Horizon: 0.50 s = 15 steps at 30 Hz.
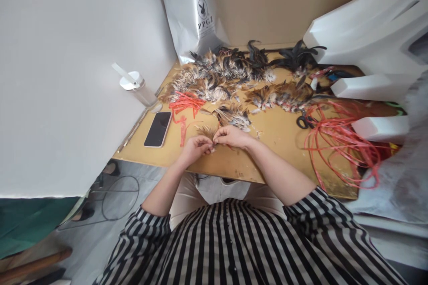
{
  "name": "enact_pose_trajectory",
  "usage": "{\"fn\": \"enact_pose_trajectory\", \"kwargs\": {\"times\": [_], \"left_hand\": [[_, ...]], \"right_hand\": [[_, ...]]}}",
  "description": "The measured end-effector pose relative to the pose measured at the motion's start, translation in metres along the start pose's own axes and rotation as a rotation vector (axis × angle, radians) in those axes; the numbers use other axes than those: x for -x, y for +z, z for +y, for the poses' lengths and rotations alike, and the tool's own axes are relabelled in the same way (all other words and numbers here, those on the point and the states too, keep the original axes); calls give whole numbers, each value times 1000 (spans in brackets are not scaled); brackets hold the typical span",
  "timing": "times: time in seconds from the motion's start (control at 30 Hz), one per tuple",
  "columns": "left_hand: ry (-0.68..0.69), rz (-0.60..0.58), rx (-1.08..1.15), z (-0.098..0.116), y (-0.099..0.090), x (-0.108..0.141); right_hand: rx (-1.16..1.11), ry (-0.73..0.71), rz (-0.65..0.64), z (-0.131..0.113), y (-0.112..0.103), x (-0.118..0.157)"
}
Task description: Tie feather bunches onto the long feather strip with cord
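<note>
Closely, the left hand (200,148) pinched the base of a small brown feather tuft (205,131), its thumb and forefinger narrowed on the quill end; the right hand's (230,136) thumb and forefinger met in a narrow pinch at the same base, though whether they gripped quills or a fine strand was too small to tell. The tuft stood toward eleven o'clock from the fingertips, over the near edge of a yellow-brown table (277,131). Such fine quills seemed to ask for a light, steady left pinch, bases level and plumes free, with the right fingers working in short, close movements. From the hands, a loose feather bundle (234,116) lay at one o'clock, red plastic strips (185,102) at eleven, and a smartphone (158,129) between nine and ten. Black-handled scissors (308,118) sat between two and three, beside a tangle of red ribbon (368,156) at three. Farther off, a lidded tumbler (143,91) stood at ten, heaped feathers (230,64) and a silver bag (187,18) near twelve. Grey floor tiles (90,249) showed toward eight.
</note>
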<state>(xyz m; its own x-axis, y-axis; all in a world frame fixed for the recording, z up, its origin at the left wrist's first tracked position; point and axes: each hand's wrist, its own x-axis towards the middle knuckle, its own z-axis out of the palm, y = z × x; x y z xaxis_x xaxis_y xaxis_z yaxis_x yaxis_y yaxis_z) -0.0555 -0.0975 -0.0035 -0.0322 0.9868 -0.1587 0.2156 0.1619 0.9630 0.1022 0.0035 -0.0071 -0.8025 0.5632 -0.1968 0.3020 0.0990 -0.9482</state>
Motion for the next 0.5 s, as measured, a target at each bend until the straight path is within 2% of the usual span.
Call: {"fn": "enact_pose_trajectory", "kwargs": {"times": [0.13,0.33,0.5], "left_hand": [[8,13,-27,0,1,1],[26,54,-71,-5,3,1],[109,99,-170,-11,6,0]], "right_hand": [[-47,26,-9,-3,2,0],[-74,160,37,-5,5,-2],[-74,206,50,-8,5,-1]]}}
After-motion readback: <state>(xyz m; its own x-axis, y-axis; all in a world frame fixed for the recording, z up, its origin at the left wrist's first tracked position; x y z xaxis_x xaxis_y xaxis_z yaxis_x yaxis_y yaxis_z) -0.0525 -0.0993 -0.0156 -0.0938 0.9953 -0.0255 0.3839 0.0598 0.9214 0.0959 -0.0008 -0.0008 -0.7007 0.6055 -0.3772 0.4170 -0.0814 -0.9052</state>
